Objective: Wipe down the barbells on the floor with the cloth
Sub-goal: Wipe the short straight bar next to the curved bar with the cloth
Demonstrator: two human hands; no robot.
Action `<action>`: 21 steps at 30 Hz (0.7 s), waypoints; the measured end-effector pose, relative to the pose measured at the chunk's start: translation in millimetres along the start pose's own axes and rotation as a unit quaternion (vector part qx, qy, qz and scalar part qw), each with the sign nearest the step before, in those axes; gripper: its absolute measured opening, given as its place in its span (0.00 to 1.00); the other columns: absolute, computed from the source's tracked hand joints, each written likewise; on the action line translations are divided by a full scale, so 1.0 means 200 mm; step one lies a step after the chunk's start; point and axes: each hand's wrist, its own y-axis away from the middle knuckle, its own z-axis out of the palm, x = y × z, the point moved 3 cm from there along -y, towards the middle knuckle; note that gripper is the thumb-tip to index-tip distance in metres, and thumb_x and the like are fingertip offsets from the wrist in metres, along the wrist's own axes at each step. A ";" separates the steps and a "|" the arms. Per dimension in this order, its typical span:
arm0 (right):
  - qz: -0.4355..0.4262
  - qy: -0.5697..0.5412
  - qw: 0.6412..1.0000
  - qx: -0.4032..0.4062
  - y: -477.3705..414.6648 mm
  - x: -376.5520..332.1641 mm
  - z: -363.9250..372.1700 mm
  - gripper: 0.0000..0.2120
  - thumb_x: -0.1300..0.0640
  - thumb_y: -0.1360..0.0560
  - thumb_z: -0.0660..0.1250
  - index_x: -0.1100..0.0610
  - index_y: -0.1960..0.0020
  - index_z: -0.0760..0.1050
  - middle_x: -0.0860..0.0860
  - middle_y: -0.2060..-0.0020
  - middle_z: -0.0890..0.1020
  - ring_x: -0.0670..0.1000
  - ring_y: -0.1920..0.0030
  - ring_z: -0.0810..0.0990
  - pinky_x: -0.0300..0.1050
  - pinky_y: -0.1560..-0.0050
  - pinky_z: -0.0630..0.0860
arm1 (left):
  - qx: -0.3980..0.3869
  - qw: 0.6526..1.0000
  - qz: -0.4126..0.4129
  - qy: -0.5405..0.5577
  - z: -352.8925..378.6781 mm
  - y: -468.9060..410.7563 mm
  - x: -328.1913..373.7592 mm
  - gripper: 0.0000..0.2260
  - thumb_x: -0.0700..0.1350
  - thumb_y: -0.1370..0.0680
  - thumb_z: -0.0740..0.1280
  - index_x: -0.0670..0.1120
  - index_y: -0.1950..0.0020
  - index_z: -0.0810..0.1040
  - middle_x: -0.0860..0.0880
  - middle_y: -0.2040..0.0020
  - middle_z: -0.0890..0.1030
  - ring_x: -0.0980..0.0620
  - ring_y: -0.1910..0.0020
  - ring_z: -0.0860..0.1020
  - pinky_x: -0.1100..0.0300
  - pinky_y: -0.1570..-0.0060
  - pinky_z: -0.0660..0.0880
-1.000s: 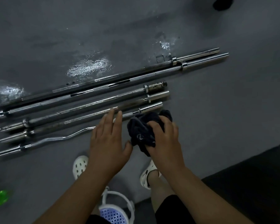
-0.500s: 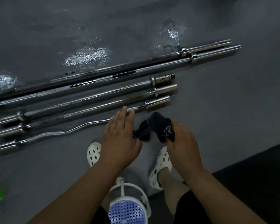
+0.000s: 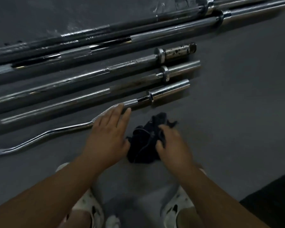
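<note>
The fingers (image 3: 120, 111) of the left hand (image 3: 107, 137) lie straight and together, stretched flat over the kinked shaft of the curved chrome curl bar (image 3: 39, 137). Whether they press it or just hover is lost to blur. The right hand (image 3: 173, 145) has its fingers curled into the dark crumpled cloth (image 3: 143, 145), gripping one bunched side.

A second ago that cloth was wadded up by the curl bar's smooth chrome end sleeve (image 3: 169, 91). Now it sits lower, between the two hands and clear of every bar, looser and partly spread. The view has also dropped much closer to the grey gym floor (image 3: 237, 112), so the person has probably leaned in.

The straight steel bar with the rust-spotted sleeve (image 3: 178, 51), the plain bar beside it (image 3: 179, 68) and the two long bars at the top (image 3: 171, 30) lie side by side, untouched.

My reading is that the cloth is being regripped or refolded, with the left hand steadying the nearest bar, before a wiping stroke begins. No metal is being wiped at this moment, and most of the job appears to remain.
</note>
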 end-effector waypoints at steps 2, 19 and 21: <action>-0.005 0.067 0.998 -0.021 -0.17 0.04 0.19 0.26 0.46 0.22 0.65 0.48 0.26 0.65 0.56 0.32 0.66 0.59 0.32 0.69 0.50 0.37 0.71 | 0.008 0.997 0.055 -0.044 0.16 -0.15 -0.07 0.41 0.53 0.31 0.68 0.46 0.21 0.58 0.43 0.21 0.57 0.42 0.25 0.62 0.45 0.32 0.64; -0.192 0.027 0.960 0.204 -0.50 -0.14 0.39 0.32 0.45 0.30 0.69 0.49 0.28 0.67 0.55 0.30 0.67 0.58 0.33 0.68 0.53 0.40 0.75 | -0.019 0.971 0.199 -0.135 0.45 -0.42 -0.52 0.44 0.41 0.38 0.74 0.40 0.23 0.62 0.41 0.24 0.66 0.44 0.40 0.79 0.62 0.57 0.78; -0.148 0.034 0.959 0.239 -0.61 -0.20 0.36 0.36 0.46 0.28 0.70 0.50 0.24 0.63 0.56 0.26 0.63 0.60 0.28 0.62 0.56 0.35 0.71 | -0.022 0.974 0.195 -0.113 0.46 -0.43 -0.54 0.45 0.38 0.36 0.70 0.41 0.21 0.56 0.42 0.22 0.61 0.44 0.38 0.76 0.60 0.54 0.78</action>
